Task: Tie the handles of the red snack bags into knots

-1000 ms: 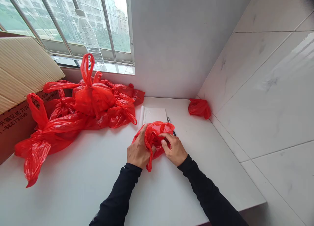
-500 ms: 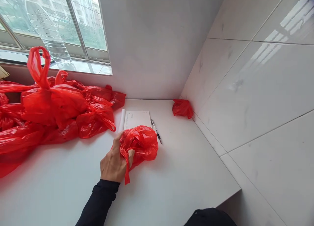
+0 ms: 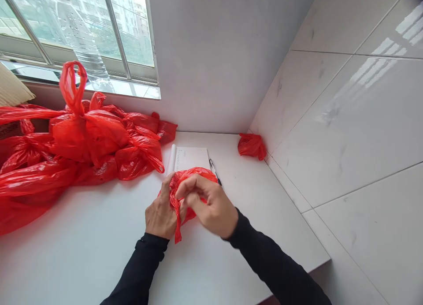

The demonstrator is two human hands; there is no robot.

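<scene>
A crumpled red plastic bag (image 3: 191, 174) is in my left hand (image 3: 161, 217), its fingers wrapped round the near left side. One thin strip of the bag hangs down beside my left thumb. My right hand (image 3: 211, 204) is over the bag's gathered mouth, with fingers curled and the index finger and thumb close to the plastic. What those fingertips hold, if anything, is hidden. Behind the bag lies an open notepad (image 3: 191, 157) with handwriting on its page. A black pen (image 3: 215, 170) rests along the pad's right edge, partly covered by the bag.
Several tied red plastic bags (image 3: 89, 137) are heaped on the white table (image 3: 99, 234) at the left. A small red bag (image 3: 251, 145) sits in the back right corner by the tiled wall (image 3: 363, 133). A clear plastic bottle (image 3: 87, 49) stands on the windowsill.
My right hand has come in from the lower right and reached the bag. My left hand keeps its hold on it. The view has shifted slightly left.
</scene>
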